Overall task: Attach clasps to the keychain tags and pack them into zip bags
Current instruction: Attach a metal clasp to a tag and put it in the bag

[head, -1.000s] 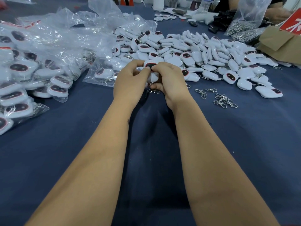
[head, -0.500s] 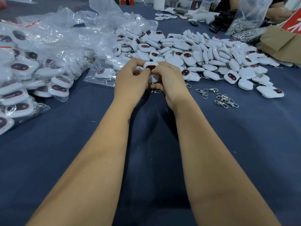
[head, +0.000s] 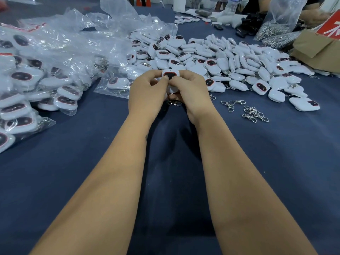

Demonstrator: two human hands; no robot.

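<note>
Centre of the frame: my left hand (head: 147,94) and my right hand (head: 189,92) meet over the dark blue table cover (head: 73,172), both forearms reaching up from the lower edge. Between them I hold one white keychain tag (head: 171,75), its dark red-rimmed face turned toward me. My left thumb and forefinger are curled and pinch the tag's left edge; my right thumb and fingers are curled around its right side and lower part. A metal clasp (head: 173,103) shows just below the hands, touching or nearly touching the cover; whether it is already joined to the tag I cannot tell, since my fingers hide the junction.

Upper centre to upper right: a loose heap of white tags (head: 230,61) lies on the cover, just beyond my hands. Right of centre: a small cluster of loose clasps (head: 254,114) lies near the lower edge of that heap, apart from my right hand.

Left side of the frame: filled zip bags (head: 24,92), each showing tags through clear plastic, are piled from the upper left down to mid-left. One bag with a tag in it (head: 116,83) lies just left of my left hand.

Upper right corner: a clear bag of metal parts (head: 276,30) stands beside a brown cardboard box (head: 316,50).
</note>
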